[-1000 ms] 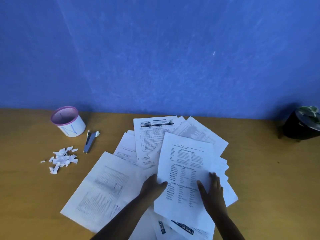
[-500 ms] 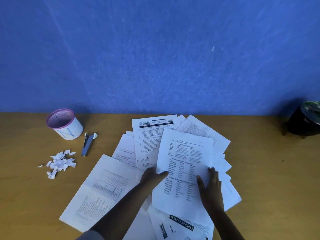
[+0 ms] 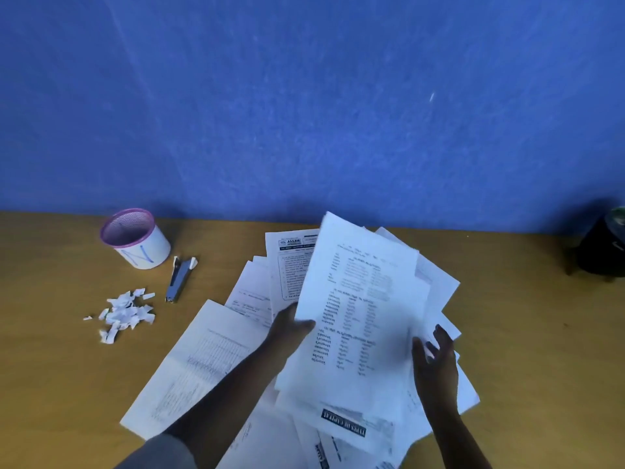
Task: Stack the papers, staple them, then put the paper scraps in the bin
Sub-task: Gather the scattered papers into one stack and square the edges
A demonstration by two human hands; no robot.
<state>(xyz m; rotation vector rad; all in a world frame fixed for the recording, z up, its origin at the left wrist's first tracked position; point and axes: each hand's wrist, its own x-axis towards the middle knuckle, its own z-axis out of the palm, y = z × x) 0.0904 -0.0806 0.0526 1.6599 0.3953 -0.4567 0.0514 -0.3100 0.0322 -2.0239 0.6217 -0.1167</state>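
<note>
Several printed white papers lie fanned and overlapping on the wooden table. My left hand grips the left edge of a top printed sheet, which is lifted and tilted. My right hand holds the sheet's right lower edge, fingers spread. A separate sheet lies to the left under my left forearm. A blue-grey stapler lies left of the papers. A heap of white paper scraps sits further left. The white bin with a pink rim stands behind them by the wall.
A blue wall backs the table. A dark round object stands at the far right edge by the wall. Bare wood shows right of the papers and along the front left.
The top printed sheet has come up off the pile, and its far edge now reaches farther back. Both hands have risen with it and shifted slightly right.
</note>
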